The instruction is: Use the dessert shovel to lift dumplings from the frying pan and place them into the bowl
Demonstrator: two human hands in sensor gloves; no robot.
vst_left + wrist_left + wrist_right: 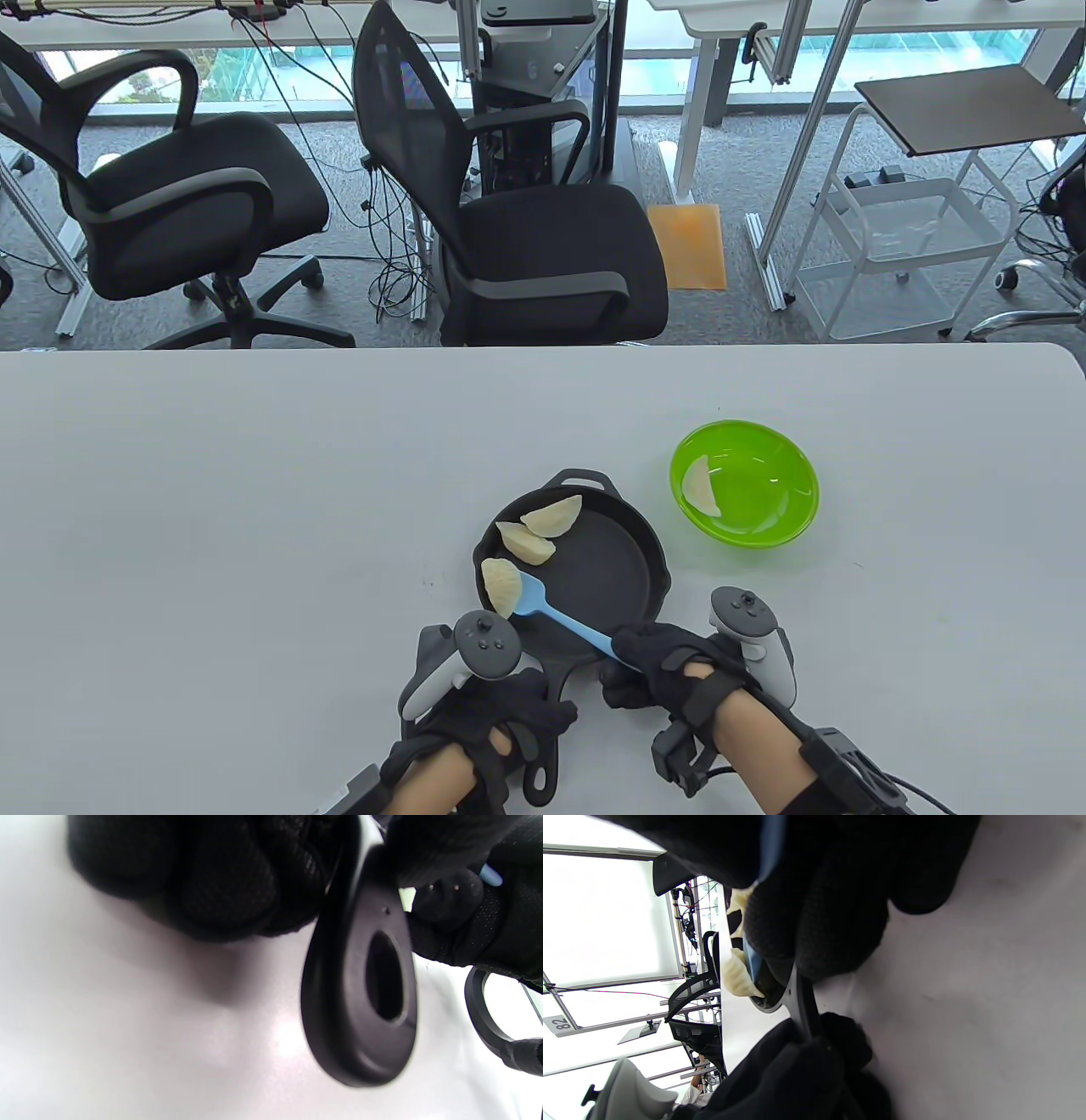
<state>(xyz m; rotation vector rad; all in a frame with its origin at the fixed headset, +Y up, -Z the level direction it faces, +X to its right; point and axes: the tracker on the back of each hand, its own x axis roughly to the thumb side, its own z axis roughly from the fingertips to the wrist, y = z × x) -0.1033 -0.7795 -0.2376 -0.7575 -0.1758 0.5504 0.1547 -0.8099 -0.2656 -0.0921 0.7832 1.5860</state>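
Fingers (632, 649) of the right hand (679, 671) are curled tight round the handle end of the blue shovel (556, 615), pinching it just above the pan's near rim; the right wrist view shows a strip of blue running between the gloved fingers. Left hand (496, 722) is closed round the pan handle (360, 993), its fingers wrapped over the shaft, with the teardrop-shaped hanging loop sticking out below the fist in the left wrist view. Black pan (611, 569) sits on the grey table (212, 509), near the front edge, handle pointing toward the person. Shovel blade lies inside the pan at its left side, its tip touching the nearest dumpling (501, 586), which leans against the left wall of the pan. Two more dumplings (539, 526) lie at the far left of the pan, overlapping one another. Whether the blade is under the nearest dumpling or only beside it cannot be told. Green bowl (764, 488) stands to the right of the pan and slightly farther back, apart from it, with one dumpling (702, 488) resting against its left inner wall. Trackers are strapped to the backs of both hands. Beyond the table stand two black office chairs (526, 221) and a white trolley (908, 246).
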